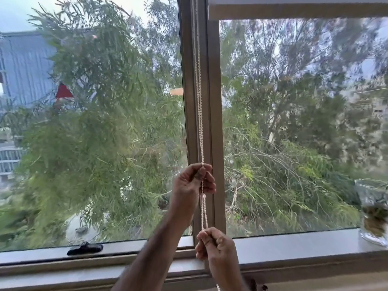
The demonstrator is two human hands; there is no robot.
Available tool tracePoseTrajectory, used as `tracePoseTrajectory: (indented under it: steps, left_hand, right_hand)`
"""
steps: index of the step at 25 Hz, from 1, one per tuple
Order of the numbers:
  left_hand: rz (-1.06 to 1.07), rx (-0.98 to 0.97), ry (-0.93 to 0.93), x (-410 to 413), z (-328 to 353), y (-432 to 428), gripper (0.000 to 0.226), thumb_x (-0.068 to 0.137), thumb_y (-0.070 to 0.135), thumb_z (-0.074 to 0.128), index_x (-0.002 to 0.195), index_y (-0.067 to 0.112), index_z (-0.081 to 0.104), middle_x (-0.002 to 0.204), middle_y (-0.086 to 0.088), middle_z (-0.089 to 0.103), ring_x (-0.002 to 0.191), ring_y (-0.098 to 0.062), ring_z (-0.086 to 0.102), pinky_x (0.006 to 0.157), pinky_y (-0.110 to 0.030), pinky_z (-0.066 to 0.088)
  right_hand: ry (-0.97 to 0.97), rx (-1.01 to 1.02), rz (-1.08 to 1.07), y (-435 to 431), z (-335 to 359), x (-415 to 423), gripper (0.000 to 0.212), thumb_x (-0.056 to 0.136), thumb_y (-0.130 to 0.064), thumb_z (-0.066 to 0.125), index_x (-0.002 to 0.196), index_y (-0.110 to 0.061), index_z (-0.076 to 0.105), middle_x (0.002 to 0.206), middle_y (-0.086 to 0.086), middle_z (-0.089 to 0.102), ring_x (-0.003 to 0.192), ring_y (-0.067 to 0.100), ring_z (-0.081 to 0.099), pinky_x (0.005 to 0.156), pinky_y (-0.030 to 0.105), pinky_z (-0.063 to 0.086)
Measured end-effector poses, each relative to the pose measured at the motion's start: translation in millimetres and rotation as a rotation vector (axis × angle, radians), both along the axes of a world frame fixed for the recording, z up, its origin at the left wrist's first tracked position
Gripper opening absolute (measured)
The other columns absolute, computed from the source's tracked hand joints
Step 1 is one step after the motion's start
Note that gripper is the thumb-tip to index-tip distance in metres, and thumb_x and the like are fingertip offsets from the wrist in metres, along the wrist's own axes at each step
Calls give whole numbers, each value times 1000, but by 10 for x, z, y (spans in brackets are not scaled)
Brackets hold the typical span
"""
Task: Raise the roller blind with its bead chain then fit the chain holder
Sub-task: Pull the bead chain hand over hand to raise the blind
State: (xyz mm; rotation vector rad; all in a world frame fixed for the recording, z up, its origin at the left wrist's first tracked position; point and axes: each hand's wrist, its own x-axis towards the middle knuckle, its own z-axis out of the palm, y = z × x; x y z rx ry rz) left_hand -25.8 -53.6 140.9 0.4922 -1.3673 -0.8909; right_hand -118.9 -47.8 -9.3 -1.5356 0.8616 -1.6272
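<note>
While both hands pinch the white bead chain (202, 122) beside the grey window mullion (214, 122), left grip (194, 182) above right grip (216, 246), uneven pulling could slip beads and drop the cream roller blind (294, 11).

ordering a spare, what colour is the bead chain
White, or off-white: the chain shows best in the head view against the grey-brown frame.
</note>
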Motion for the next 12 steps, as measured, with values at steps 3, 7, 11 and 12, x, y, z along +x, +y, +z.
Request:
tracePoseTrajectory:
  steps: [3, 7, 11, 12]
  left_hand:
    - [1, 36, -7, 51, -218, -8, 21, 102, 1, 46, 102, -2, 66, 74, -7, 71, 62, -17, 68, 61, -30, 60]
    - [3, 53, -24, 66, -384, 6, 21, 101, 1, 46, 104, -7, 65, 78, -14, 69, 64, -18, 68, 61, -29, 60]
    - [-13, 50, -16, 47, -528, 9, 24, 101, -2, 46, 96, 2, 69, 74, -9, 71, 63, -18, 68, 61, -30, 60]
    - [-21, 54, -11, 54, -574, 7, 26, 101, -2, 46, 94, 4, 71, 74, -9, 71, 64, -19, 68, 62, -31, 60]
  right_hand:
    - [20, 46, -9, 34, -186, 19, 28, 99, -6, 59, 74, -15, 68, 56, 17, 67, 47, 20, 59, 49, 35, 49]
    - [24, 99, -8, 42, -336, 26, 27, 99, -9, 60, 75, -18, 70, 58, 16, 68, 49, 21, 62, 52, 37, 52]
    - [99, 117, -3, 65, -415, 10, 27, 99, -10, 60, 74, -16, 70, 62, 17, 70, 50, 18, 63, 53, 33, 54]
    - [120, 117, -9, 72, -440, 7, 25, 99, -10, 60, 76, -14, 69, 64, 20, 71, 50, 18, 64, 53, 33, 54]
